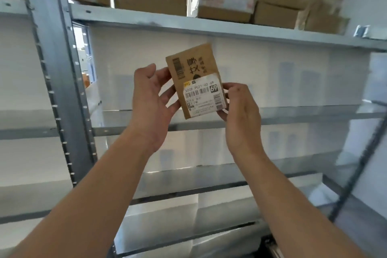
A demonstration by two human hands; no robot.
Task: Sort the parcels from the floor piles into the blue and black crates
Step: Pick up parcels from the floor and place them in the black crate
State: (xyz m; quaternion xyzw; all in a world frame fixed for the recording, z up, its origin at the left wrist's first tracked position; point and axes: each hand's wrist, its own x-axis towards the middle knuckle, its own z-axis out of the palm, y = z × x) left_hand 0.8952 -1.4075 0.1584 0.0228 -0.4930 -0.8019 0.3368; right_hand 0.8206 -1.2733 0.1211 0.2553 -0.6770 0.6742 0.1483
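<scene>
Both bare forearms are extending up from the lower corners of the frame and converging toward its centre. The left grip [150,100] is sitting just left of centre, thumb uppermost, its fingers curling round the left edge of a parcel [193,65]. The right grip [240,115] is sitting just right of centre and slightly lower, the back of the hand facing the camera, its fingertips pinching the parcel's lower right edge.
</scene>
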